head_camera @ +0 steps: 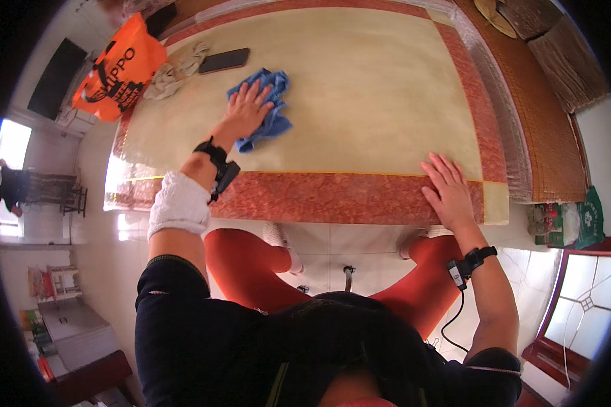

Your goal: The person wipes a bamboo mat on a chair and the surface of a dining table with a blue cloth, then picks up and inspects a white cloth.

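Observation:
My left hand lies spread on a crumpled blue cloth, pressing it to the cream stone-look top of a table with a red marbled border. The fingers are apart and rest on the cloth without gripping it. My right hand is flat on the table's near edge at the right, across the red border, with nothing in it. Beyond the cloth, to the upper left, a dark smartphone lies on the table.
Beside the phone are crumpled pale gloves or cloths and an orange bag at the table's left corner. A bench with a brown woven mat runs along the right side. A person is at the far left.

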A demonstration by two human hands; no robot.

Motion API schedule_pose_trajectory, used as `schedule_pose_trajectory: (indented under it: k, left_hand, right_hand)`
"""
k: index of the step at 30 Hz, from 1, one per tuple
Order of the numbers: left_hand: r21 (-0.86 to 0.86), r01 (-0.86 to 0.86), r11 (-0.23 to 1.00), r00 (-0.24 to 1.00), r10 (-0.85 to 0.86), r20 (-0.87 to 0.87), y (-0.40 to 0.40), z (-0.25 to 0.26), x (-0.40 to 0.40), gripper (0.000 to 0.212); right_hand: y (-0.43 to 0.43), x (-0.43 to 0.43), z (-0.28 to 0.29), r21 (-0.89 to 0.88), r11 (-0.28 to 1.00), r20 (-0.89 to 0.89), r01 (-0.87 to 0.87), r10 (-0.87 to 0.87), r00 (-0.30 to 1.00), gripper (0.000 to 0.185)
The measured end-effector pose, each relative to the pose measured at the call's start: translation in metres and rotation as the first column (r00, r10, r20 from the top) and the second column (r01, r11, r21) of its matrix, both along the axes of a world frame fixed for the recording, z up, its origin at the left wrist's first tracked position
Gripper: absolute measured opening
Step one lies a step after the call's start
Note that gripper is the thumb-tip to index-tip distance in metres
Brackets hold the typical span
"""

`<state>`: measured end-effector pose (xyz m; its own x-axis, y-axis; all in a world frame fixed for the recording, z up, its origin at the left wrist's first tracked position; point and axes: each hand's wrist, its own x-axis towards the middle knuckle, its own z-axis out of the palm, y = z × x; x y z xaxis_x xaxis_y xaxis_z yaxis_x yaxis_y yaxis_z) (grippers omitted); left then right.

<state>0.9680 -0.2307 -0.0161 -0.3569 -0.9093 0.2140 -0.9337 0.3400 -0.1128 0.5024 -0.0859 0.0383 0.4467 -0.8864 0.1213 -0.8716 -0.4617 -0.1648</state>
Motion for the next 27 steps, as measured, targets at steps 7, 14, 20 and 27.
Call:
schedule_pose_trajectory:
  k: [7, 14, 20, 27]
  left_hand:
    - [0.146, 0.126, 0.981, 0.992, -0.128, 0.001, 0.143, 0.024, 0.018, 0.052]
    - [0.331, 0.109, 0.937, 0.993, -0.119, 0.008, 0.204, 0.052, 0.038, 0.051]
    - [0.285, 0.067, 0.956, 0.997, -0.072, 0.009, 0.114, 0.032, 0.059, 0.053]
    - [0.184, -0.047, 0.982, 0.999, 0.047, 0.005, -0.006, 0.01, 0.081, 0.051]
  right_hand:
    - [0.005, -0.005, -0.006, -0.164, 0.979, -0.027, 0.121, -0.127, 0.992, 0.049]
    - [0.011, 0.009, -0.022, -0.177, 0.896, -0.133, 0.406, -0.431, 0.893, 0.054]
    - [0.014, 0.029, -0.022, -0.169, 0.894, -0.164, 0.415, -0.441, 0.883, 0.054]
    - [0.015, 0.026, -0.022, -0.152, 0.907, -0.098, 0.393, -0.409, 0.907, 0.053]
